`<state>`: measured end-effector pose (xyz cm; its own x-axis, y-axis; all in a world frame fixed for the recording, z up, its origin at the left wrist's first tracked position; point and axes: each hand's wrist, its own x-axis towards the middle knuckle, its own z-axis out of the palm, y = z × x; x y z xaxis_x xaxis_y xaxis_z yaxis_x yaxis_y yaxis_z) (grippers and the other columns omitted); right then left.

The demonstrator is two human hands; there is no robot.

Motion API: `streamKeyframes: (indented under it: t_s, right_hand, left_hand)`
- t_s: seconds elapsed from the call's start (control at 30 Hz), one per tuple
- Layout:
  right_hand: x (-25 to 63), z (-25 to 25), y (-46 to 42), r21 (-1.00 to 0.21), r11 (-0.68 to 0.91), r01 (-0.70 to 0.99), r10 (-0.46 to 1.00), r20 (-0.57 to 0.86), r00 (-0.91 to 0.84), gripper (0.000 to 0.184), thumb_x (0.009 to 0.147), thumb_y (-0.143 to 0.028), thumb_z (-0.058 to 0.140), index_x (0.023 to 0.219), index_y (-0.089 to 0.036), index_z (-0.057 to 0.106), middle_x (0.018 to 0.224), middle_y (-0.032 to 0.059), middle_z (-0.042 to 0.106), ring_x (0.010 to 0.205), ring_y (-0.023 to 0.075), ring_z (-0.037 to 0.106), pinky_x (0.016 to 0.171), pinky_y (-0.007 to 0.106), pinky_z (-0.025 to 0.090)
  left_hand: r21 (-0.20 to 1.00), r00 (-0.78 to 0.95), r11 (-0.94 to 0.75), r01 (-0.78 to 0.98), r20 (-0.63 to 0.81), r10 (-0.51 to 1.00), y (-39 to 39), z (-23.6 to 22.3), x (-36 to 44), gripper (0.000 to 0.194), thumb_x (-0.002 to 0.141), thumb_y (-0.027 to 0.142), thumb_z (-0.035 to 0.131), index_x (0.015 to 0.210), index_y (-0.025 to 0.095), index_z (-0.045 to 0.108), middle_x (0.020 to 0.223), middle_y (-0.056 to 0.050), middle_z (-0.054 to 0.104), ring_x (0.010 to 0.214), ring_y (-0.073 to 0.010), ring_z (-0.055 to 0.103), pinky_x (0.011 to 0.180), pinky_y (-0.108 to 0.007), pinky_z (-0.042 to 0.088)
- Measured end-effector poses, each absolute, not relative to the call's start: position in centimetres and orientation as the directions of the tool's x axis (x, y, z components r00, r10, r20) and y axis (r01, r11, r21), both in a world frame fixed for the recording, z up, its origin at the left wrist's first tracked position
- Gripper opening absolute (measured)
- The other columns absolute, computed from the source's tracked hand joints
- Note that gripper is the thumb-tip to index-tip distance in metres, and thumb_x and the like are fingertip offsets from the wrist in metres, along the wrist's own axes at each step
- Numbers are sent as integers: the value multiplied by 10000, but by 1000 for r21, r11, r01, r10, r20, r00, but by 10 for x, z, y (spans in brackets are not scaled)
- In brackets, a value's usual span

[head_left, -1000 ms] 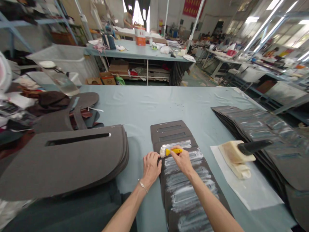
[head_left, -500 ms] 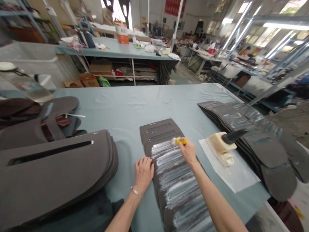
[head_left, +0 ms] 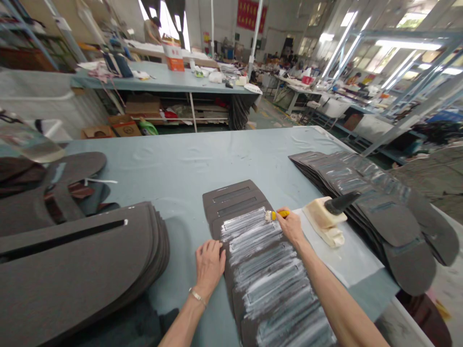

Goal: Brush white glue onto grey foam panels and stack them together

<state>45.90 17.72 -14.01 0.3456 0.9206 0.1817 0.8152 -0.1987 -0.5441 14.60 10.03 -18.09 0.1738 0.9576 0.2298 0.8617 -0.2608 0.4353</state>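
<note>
My right hand grips a small yellow-handled brush, its pale bristles touching the upper right of the overlapping dark grey slotted panels. White, streaky paste covers several strips of those panels; the two strips at the far end are bare. Against the panels' left edge rests my left hand, fingers stretched out and lying on the table, fingertips touching the edge. To the right of the brush, a cream-coloured container with a black handle-like part lies on a white sheet.
A thick stack of grey slotted pieces lies on the left, with strapped pieces behind it. Fanned, paste-streaked panels lie on the right. Beyond the blue-green table stands another table, and a person works farther back.
The brush has moved rightward across the strip, spreading white paste to the panels' right edge. My left hand has stayed at the left edge. The camera view has turned to the right.
</note>
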Motion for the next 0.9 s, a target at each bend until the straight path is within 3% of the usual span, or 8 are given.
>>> streamKeyframes:
  t_s: [0.17,0.37,0.47,0.57,0.7,0.8,0.9]
  right_hand:
    - [453,-130,172,-543,-252,801,905,162,395,296,761,-392,474,872,-203,671,594,10,601,563,157,516,586,256,359]
    - [379,-108,167,-766,20,643,966,180,184,271,758,-442,540,768,-200,661,793,36,653,736,169,568,703,260,413]
    - [330,-113,161,-842,133,523,983,181,42,240,775,-402,527,745,-202,656,806,29,645,781,166,576,739,265,424]
    - [317,-128,164,-882,126,455,992,114,-53,222,766,-358,523,812,-203,675,815,21,657,748,154,581,698,253,431]
    - [378,-139,182,-836,-91,541,980,21,197,275,701,-378,531,822,-179,677,679,13,638,602,154,540,584,251,398]
    - [427,-132,199,-713,-198,672,910,122,397,304,678,-398,504,790,-172,672,637,20,619,571,159,515,582,263,372]
    - [419,-122,214,-659,-187,728,890,199,410,311,695,-400,482,795,-175,671,594,8,590,540,151,489,576,263,355]
  left_hand:
    - [475,146,-234,848,215,966,99,-178,145,174,839,182,444,951,222,570,933,-61,583,1005,-236,502,891,-406,354]
    - [569,5,-116,814,194,981,111,-178,144,191,820,192,483,988,239,562,1016,-46,588,1004,-223,498,869,-386,372]
    - [548,30,-147,823,217,976,118,-179,146,259,820,161,471,1055,238,546,1100,-56,578,1057,-227,486,907,-400,354]
    - [506,83,-192,841,230,970,119,-180,146,251,832,152,450,1048,226,554,1121,-70,578,1081,-234,481,930,-416,336]
    - [493,102,-206,845,229,968,119,-179,144,243,836,161,459,1049,229,556,1096,-63,587,1071,-227,483,923,-410,336]
    - [509,58,-157,846,204,977,127,-178,143,172,839,196,477,979,233,572,1019,-42,602,1030,-216,493,900,-391,347]
    - [516,-25,-82,853,198,980,143,-178,144,150,841,208,480,956,231,574,984,-37,604,1008,-211,496,894,-383,351]
